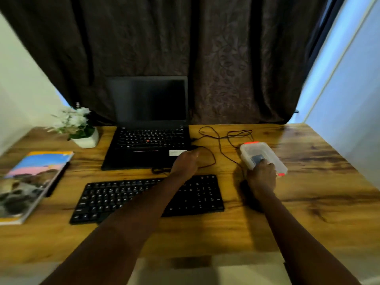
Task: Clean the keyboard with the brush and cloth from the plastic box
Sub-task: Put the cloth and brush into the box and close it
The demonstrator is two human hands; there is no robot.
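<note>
Right hand point(261, 176) clasping the near end of the clear plastic box point(264, 158) at 3 o'clock of the keyboard point(107, 199), contents blurred, only something dark visible; left hand point(186, 163) loosely curled, empty, forearm crossing and hiding keys.

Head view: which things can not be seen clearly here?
- Plastic box: contents are blurred; only a dark shape shows, and the right hand covers the near end.
- Left hand: fingers curl away, so its grasp is unclear.
- Keyboard: the middle is hidden by the left forearm; key legends are too small.
- Book: cover is blurred.
</note>
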